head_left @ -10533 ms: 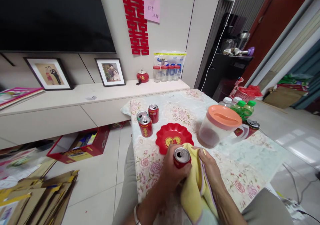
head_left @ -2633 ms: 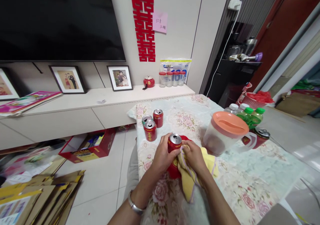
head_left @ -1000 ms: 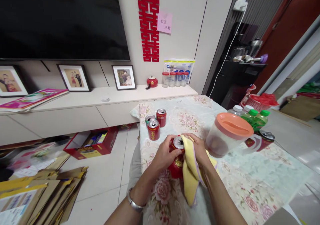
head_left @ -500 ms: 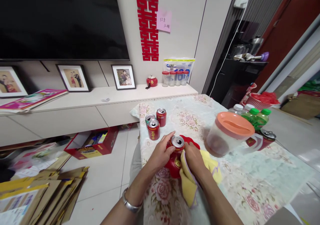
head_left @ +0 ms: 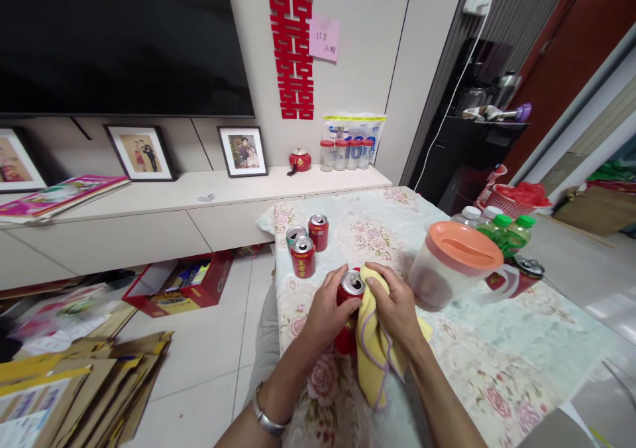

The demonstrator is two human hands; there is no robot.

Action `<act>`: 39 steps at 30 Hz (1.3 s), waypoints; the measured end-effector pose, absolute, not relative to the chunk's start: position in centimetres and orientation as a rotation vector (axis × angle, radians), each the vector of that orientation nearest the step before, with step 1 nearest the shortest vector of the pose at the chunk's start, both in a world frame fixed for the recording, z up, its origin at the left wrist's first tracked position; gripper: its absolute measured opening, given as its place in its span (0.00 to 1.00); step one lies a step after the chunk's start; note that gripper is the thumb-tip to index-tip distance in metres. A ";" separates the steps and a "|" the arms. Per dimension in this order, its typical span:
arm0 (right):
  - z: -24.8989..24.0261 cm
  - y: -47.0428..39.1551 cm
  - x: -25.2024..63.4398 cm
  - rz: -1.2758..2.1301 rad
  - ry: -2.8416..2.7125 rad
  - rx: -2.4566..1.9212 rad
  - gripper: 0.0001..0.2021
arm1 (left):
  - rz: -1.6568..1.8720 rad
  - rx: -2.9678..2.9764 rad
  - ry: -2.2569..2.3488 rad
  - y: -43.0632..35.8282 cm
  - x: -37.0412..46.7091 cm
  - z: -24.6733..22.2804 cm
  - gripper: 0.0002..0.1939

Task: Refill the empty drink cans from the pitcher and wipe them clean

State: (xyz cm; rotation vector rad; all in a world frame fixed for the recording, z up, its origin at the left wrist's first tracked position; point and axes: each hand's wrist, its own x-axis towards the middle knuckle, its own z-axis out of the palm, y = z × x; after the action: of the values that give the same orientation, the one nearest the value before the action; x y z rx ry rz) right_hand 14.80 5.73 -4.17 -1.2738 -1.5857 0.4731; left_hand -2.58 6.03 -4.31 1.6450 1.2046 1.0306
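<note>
An opened red drink can (head_left: 352, 284) stands upright near the front of the table, with my left hand (head_left: 325, 309) wrapped round its left side. My right hand (head_left: 396, 302) grips a yellow cloth (head_left: 373, 352) with a purple edge and presses it against the can's right side. The cloth's lower end hangs down toward me. Under the can lies a red piece (head_left: 344, 340), mostly covered by my hands and the cloth. Further left stand more opened cans: a red one (head_left: 303, 257), another red one (head_left: 318, 233) and a green-topped one (head_left: 294, 234) partly hidden.
A plastic jug (head_left: 450, 262) with an orange lid stands to the right, beside several bottles (head_left: 501, 230) and a dark red can (head_left: 527, 276). A flowered tablecloth (head_left: 477, 362) covers the table. Behind it runs a white cabinet (head_left: 238, 199); folded cardboard (head_left: 109, 395) lies on the floor at left.
My right hand has moved up the can's right side, raising the cloth to its rim. More of the red piece beneath is now covered. My left hand still holds the can.
</note>
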 end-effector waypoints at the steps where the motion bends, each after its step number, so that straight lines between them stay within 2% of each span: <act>1: -3.9 5.9 14.8 0.450 -1.642 -1.253 0.14 | 1.037 1.649 1.196 6.1 -2.6 -4.4 0.40; 4: -3.0 6.0 14.8 0.384 -1.806 -1.199 0.12 | 1.056 1.650 1.167 6.2 -2.7 -4.6 0.40; 9: -2.4 4.9 14.9 0.277 -1.920 -1.219 0.23 | 1.091 1.644 1.157 6.1 -2.7 -4.9 0.39; 11: -2.3 4.4 14.8 0.203 -1.962 -1.247 0.24 | 1.095 1.648 1.172 6.1 -2.6 -5.0 0.39; 17: -1.9 3.6 14.2 0.148 -2.037 -1.218 0.19 | 1.095 1.683 1.194 6.1 -2.4 -5.4 0.38; 21: -1.6 3.4 14.5 0.198 -2.089 -1.091 0.09 | 1.079 1.675 1.206 6.0 -2.5 -5.2 0.38; 31: -1.8 5.2 15.5 0.237 -2.040 -1.184 0.13 | 1.079 1.639 1.151 6.2 -2.4 -4.4 0.36; 39: -3.3 8.1 14.6 0.394 -1.781 -1.284 0.14 | 1.059 1.645 1.119 6.3 -2.5 -4.3 0.37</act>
State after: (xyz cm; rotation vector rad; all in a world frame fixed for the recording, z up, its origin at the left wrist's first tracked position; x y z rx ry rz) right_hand 14.61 8.10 -3.29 -1.2835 -1.7808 0.3938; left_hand -2.47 6.32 -4.32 1.6454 1.1193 1.0591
